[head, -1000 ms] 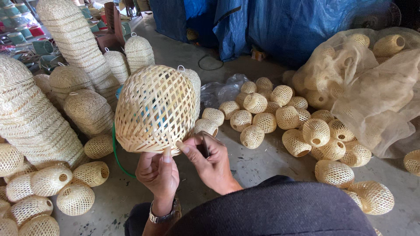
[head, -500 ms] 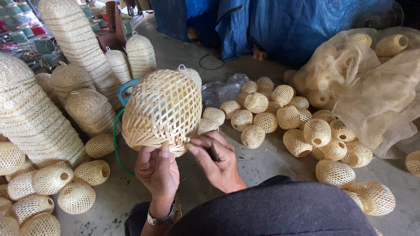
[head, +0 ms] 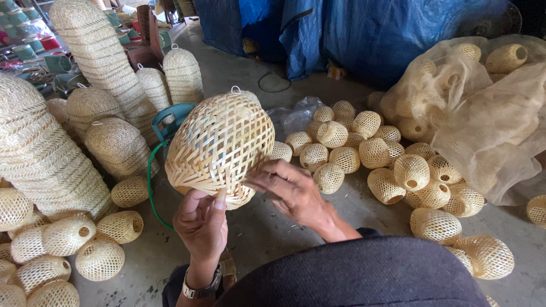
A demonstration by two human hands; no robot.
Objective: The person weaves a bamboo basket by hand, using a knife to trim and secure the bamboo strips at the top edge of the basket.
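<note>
A large woven bamboo lampshade (head: 219,145), dome-shaped with an open lattice, is held up in front of me. My left hand (head: 202,224) grips its lower rim from below, thumb against the weave; a watch sits on that wrist. My right hand (head: 287,187) rests at the rim on the right side, fingers curled against the edge of the weave. A small wire loop sticks out of the shade's top.
Tall stacks of woven shades (head: 96,51) stand at the left. Several small round bamboo balls (head: 364,150) lie on the concrete floor, more at lower left (head: 68,236). A sheer sack of balls (head: 472,102) sits right. A green hose (head: 152,187) and blue tarp (head: 364,34) lie behind.
The lampshade has tilted and shifted slightly right and up. My right hand moved from under the rim to its right edge. The left hand keeps its grip.
</note>
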